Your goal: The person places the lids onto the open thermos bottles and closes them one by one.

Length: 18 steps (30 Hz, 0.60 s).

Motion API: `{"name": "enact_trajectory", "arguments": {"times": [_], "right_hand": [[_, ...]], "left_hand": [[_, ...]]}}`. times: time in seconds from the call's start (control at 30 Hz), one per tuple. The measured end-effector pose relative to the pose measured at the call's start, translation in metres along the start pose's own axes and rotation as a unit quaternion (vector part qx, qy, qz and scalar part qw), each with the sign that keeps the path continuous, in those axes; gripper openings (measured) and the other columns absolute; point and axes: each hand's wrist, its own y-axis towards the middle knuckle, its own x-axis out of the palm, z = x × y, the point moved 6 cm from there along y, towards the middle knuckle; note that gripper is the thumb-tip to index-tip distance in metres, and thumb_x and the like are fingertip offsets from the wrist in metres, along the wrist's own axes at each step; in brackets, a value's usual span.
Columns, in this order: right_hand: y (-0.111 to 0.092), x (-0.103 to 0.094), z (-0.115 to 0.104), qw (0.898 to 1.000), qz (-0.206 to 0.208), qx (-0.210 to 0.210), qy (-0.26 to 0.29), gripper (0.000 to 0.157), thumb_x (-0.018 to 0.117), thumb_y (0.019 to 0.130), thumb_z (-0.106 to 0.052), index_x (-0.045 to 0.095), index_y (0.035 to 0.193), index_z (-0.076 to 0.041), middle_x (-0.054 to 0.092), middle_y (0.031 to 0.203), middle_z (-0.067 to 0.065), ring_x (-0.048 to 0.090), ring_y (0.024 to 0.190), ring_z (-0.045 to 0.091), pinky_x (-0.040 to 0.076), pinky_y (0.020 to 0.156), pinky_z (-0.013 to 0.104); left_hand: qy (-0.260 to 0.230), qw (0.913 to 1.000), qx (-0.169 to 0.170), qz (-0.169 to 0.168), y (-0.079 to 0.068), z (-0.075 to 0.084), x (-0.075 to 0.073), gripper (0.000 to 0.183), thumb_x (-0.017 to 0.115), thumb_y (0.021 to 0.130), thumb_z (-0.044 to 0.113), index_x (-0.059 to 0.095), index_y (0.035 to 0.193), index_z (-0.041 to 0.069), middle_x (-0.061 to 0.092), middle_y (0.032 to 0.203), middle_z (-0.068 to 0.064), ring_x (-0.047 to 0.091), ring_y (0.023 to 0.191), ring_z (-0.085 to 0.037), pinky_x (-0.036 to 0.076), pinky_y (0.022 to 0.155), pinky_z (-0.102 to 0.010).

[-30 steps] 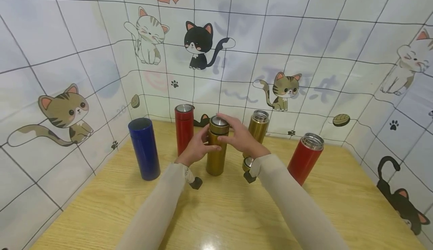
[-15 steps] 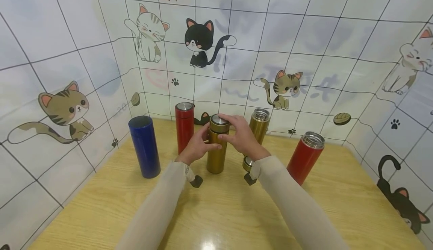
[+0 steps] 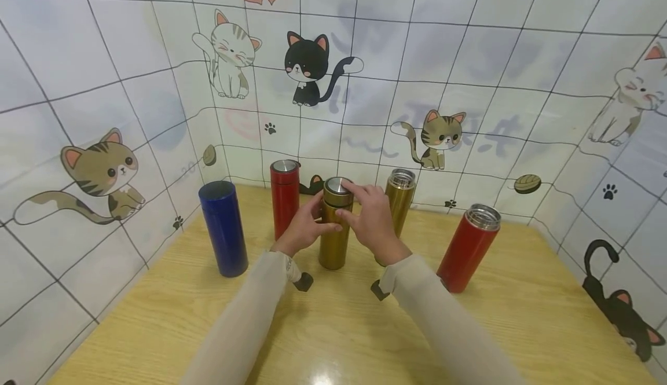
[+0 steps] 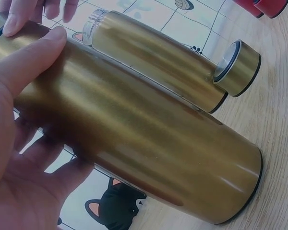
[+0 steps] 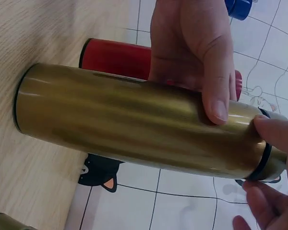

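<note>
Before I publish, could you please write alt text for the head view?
A person's left grip holds a lidded gold flask on a table, the right grip its top. Nearby are a blue flask, lidded red flask, open gold flask and open red flask.

Head view peers forward and down from above; both wrist views sit right up close, tipped sideways, sharing that tall metallic-gold cylindrical flask (image 4: 149, 120) mid-frame.

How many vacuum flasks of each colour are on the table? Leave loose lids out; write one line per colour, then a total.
Blue: 1 (blue vacuum flask)
Red: 2 (capped red vacuum flask, open red vacuum flask)
Gold: 2 (capped gold vacuum flask, open gold vacuum flask)
Total: 5
</note>
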Motion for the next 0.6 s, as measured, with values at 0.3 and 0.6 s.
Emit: {"name": "enact_trajectory", "arguments": {"times": [0.3,0.6], "right_hand": [[0.019,0.011,0.014,0.973,-0.183,0.034,0.139,0.070,0.078,0.084,-0.013,0.045,0.146,-0.018,0.050,0.140,0.008,0.042,0.129,0.030,0.034,0.105,0.052],[0.022,0.015,0.024,0.957,-0.208,0.048,0.197,0.068,0.076,0.086,-0.016,0.046,0.146,-0.021,0.050,0.142,0.003,0.043,0.131,0.025,0.033,0.107,0.053]], "left_hand": [[0.003,0.9999,-0.008,-0.008,0.000,-0.004,-0.001,0.087,0.084,0.077,0.022,0.037,0.148,0.035,0.056,0.132,0.005,0.053,0.123,-0.021,0.043,0.101,-0.045],[-0.011,0.9998,0.008,-0.017,0.004,-0.002,-0.001,0.085,0.084,0.078,0.021,0.037,0.148,0.033,0.056,0.132,0.002,0.054,0.122,-0.023,0.044,0.101,-0.045]]}}
